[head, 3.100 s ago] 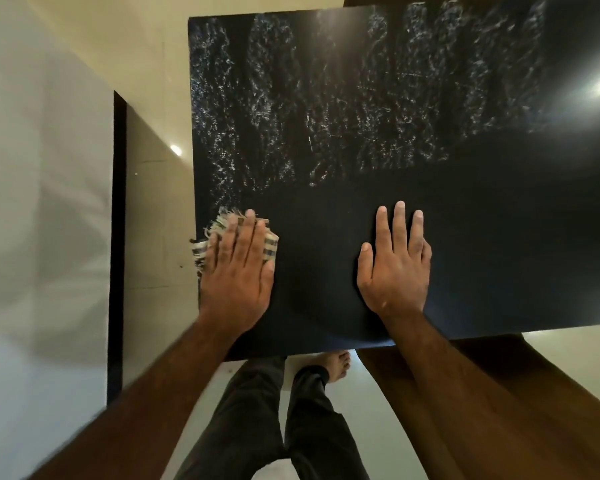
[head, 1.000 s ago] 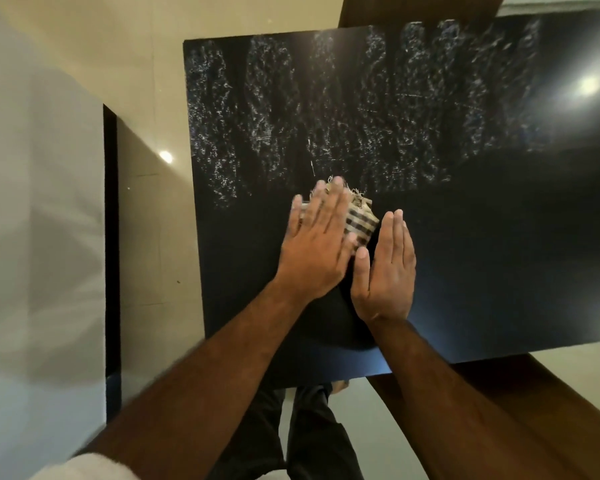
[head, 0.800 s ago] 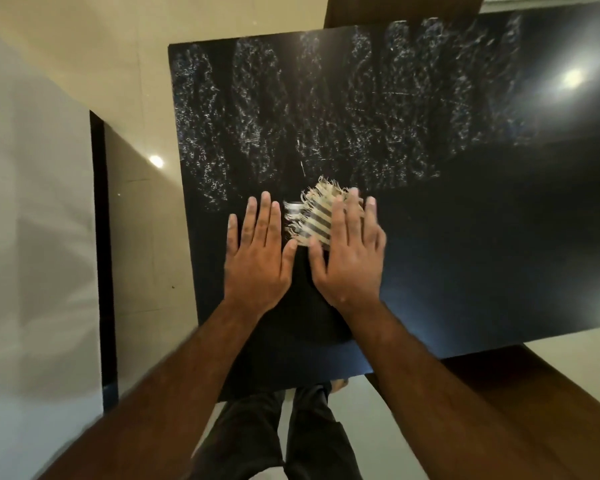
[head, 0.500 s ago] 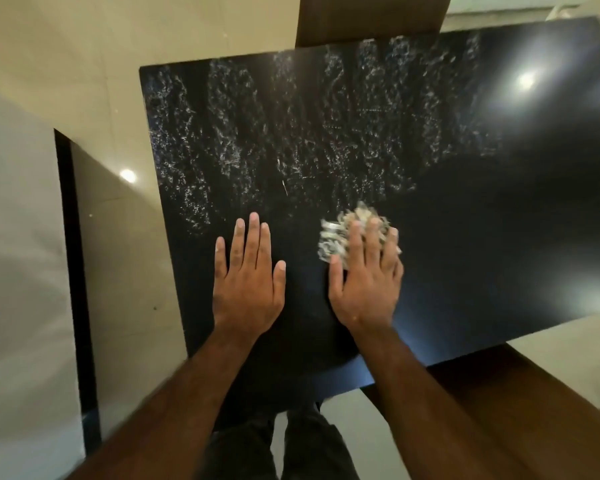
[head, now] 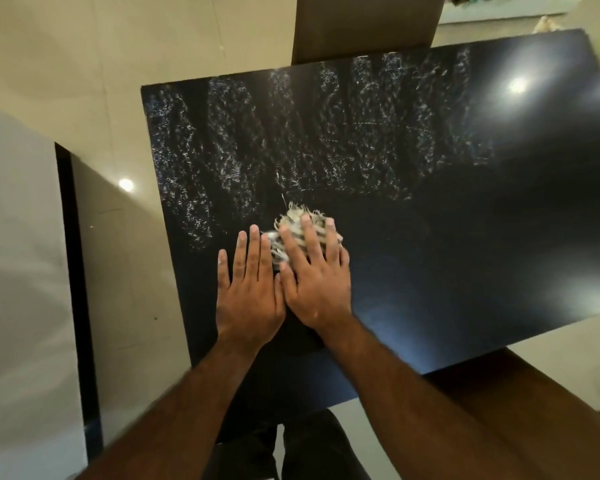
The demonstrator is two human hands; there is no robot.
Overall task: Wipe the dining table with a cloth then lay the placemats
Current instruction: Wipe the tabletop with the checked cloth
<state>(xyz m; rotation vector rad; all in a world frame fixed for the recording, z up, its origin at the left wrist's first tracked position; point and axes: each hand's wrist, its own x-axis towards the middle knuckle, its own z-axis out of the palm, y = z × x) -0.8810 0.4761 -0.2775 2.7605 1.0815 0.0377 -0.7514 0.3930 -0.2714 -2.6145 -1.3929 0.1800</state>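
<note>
Pressing flat, the right hand (head: 317, 271) spreads its fingers (head: 330, 239) over the bunched striped cloth (head: 293, 227), fringe pointing away; the left hand (head: 250, 289) lies splayed, touching the black table (head: 465, 237).

Your right hand (head: 317, 282) lies flat, fingers spread, on the frayed striped cloth (head: 293, 225), pressing it to the black table (head: 465, 237). Your left hand (head: 250, 289) rests flat beside it, thumbs touching.
</note>
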